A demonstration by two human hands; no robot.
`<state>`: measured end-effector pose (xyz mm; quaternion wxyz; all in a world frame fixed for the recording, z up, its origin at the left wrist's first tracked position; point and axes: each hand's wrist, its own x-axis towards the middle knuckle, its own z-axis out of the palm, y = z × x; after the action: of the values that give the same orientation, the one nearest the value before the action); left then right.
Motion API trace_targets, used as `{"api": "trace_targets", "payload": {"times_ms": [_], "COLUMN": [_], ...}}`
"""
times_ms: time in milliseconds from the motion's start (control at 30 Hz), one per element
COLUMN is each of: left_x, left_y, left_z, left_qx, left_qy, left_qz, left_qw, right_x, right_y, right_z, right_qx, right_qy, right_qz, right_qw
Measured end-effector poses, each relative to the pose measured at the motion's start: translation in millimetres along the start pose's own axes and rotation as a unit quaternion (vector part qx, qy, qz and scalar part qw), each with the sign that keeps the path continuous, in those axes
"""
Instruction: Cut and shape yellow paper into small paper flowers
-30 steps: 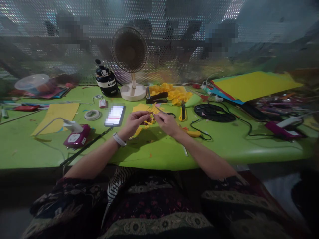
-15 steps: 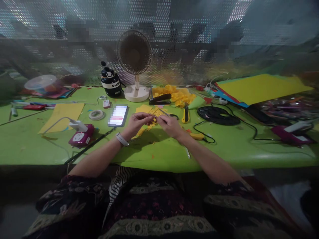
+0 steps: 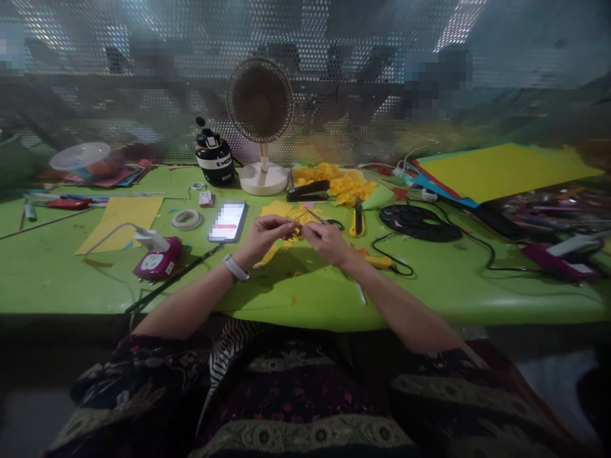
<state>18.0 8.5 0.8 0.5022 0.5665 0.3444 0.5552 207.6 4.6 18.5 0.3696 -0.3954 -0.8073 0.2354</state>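
The small piece (image 3: 298, 231) is between the fingertips of the two hands, above the yellow scraps (image 3: 289, 242) near the middle of the table (image 3: 305, 299); it is too small to make out. The left hand (image 3: 264, 236) has thumb and forefinger pinched nearly closed at the piece, and the right hand (image 3: 328, 243) meets it from the other side, its fingers curled and thumb pressed in; which of them grips it, I cannot tell. Just beyond lie yellow paper (image 3: 277, 208), the stapler (image 3: 308, 191) and a heap of yellow petals (image 3: 337, 181). The cutter (image 3: 357, 220) is near the right hand, and the phone (image 3: 228, 221) is near the left, with the tape roll (image 3: 186, 220) beside it. Farther left, the clear tub (image 3: 83, 157) appears to hold something orange, blurred through its wall. The bottle (image 3: 214, 159) is upright beside the fan (image 3: 260, 102); its contents are hidden. On the right is the black palette (image 3: 420, 223); what its wells hold is unclear. Beyond it, coloured sheets (image 3: 510, 172) lie stacked, yellow on top. A green bowl (image 3: 16, 162) shows at the far left, its inside unreadable.
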Motion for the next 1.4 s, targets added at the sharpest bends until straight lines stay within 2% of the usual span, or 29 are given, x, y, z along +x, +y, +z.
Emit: {"api": "trace_targets", "payload": {"times_ms": [367, 633, 867, 1133, 1233, 1400], "left_x": [-1, 0, 0, 5, 5, 4], "left_y": [-1, 3, 4, -4, -3, -2], "left_z": [1.9, 3.1, 3.3, -0.6, -0.6, 1.6], "left_qx": [-0.009, -0.009, -0.016, -0.06, -0.081, -0.101], "left_qy": [0.006, 0.053, 0.045, 0.031, 0.029, 0.057], "left_qz": [0.002, 0.031, 0.039, 0.001, 0.015, 0.027], "left_qw": [1.0, 0.998, 0.998, 0.998, 0.996, 0.993], "right_x": [-1, 0, 0, 0, -1, -1], "right_y": [6, 6, 12, 13, 13, 17], "right_z": [2, 5, 9, 9, 11, 16], "right_qx": [0.0, 0.024, 0.021, 0.028, 0.021, 0.006], "right_qy": [-0.023, 0.041, 0.036, 0.016, 0.029, 0.066], "right_qz": [-0.002, -0.003, -0.048, -0.054, -0.052, -0.077], "right_qw": [1.0, 0.999, 0.998, 0.998, 0.998, 0.995]}}
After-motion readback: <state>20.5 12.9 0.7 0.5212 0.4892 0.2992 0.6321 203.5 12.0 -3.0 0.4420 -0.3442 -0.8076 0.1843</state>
